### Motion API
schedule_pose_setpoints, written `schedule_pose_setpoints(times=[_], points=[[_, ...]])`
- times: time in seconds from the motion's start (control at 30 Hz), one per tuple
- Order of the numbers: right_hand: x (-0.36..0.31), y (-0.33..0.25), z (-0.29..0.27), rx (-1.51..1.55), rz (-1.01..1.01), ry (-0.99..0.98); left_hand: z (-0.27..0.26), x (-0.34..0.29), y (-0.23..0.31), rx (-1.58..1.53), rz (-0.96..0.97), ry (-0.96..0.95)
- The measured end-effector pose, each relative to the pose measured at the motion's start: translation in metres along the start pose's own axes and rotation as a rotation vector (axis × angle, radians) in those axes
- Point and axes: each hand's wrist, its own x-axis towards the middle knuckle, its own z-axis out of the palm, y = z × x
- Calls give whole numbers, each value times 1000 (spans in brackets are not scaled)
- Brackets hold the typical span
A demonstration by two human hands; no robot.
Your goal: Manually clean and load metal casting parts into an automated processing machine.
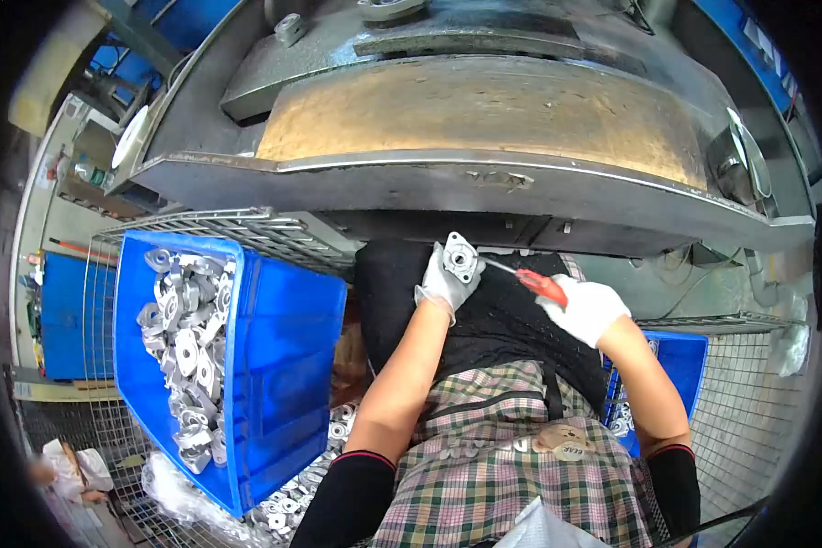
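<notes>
Plaid apron (511,484) is closest to the cam. Left to right: blue bin (288,365) of grey castings (187,352) near the bench's (521,178) front left corner, gloved left hand (449,281) gripping a flanged metal part (463,270) just off the front edge, then gloved right hand (589,310), fingers wrapped round a red-handled tool (541,286). Can't tell if its tip touches the part.

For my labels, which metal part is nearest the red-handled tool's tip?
The metal part in the left hand; others, many in the large blue bin, lie farther away.
</notes>
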Motion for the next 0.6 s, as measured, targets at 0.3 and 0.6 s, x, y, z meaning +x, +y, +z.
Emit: schedule_pose_setpoints(times=[0.3, 0.6], points=[[-91, 143, -52, 519, 242, 1048, 33, -49, -9, 41, -132, -238], [-196, 453, -9, 157, 927, 1220, 116, -111, -29, 291, -95, -490]])
